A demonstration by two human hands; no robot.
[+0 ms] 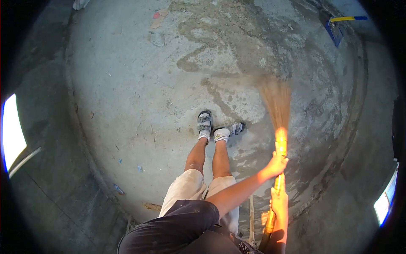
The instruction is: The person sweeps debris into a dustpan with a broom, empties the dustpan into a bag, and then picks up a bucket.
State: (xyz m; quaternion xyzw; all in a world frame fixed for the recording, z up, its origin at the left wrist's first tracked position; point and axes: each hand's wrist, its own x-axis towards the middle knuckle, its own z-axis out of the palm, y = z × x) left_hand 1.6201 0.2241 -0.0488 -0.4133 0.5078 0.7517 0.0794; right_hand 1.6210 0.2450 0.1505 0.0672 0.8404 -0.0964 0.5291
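Observation:
A broom (280,142) with long brown bristles (277,103) reaches forward from my right side, its bristle tips blurred against the wet floor. My left hand (276,164) crosses over from the left and is wrapped round the shiny yellow handle below the bristles. Closer to my body, my right hand (279,201) grips the same handle, fingers closed. The handle's rear end runs down past my right forearm. Bright sunlight falls on both hands and the handle.
Wet, muddy patches (237,38) spread over the concrete floor (127,84). My sandalled feet (205,122) stand mid-floor. At the far right lies a blue tool with a yellow handle (344,18). Paper scraps (157,17), a plastic bottle (119,189) and a wood piece (152,206) lie about.

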